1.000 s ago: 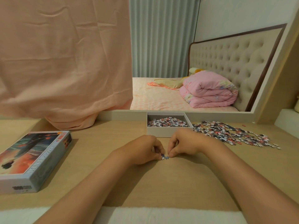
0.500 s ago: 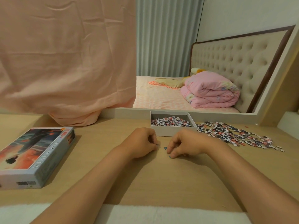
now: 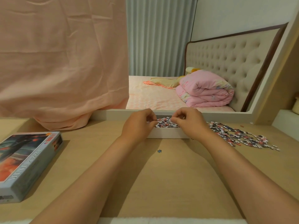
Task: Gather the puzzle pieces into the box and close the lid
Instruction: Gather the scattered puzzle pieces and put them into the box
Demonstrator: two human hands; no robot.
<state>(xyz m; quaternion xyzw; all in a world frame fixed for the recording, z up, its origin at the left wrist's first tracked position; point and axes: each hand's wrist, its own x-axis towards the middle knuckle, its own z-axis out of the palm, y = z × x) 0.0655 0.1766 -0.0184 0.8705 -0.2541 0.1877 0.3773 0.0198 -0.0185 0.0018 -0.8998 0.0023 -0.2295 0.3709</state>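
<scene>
Left hand [image 3: 138, 126]: fingertips pinched over the box [image 3: 168, 135]; cannot tell what they hold.
Right hand [image 3: 189, 121]: the same.
Puzzle pieces [image 3: 237, 136]: heaped right of the box.
Lid [image 3: 27, 165]: far left.

Peach cloth [image 3: 61, 62] drapes over the left half of the mirror [image 3: 229, 116]. Reflected in the mirror: folded pink quilt [image 3: 205, 91], tufted headboard [image 3: 226, 57], grey curtain [image 3: 158, 38]. Wooden table [image 3: 169, 183] sits below the mirror.

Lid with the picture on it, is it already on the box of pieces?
No, the lid lies on the table well to the left of the open box, whose puzzle pieces show.
</scene>
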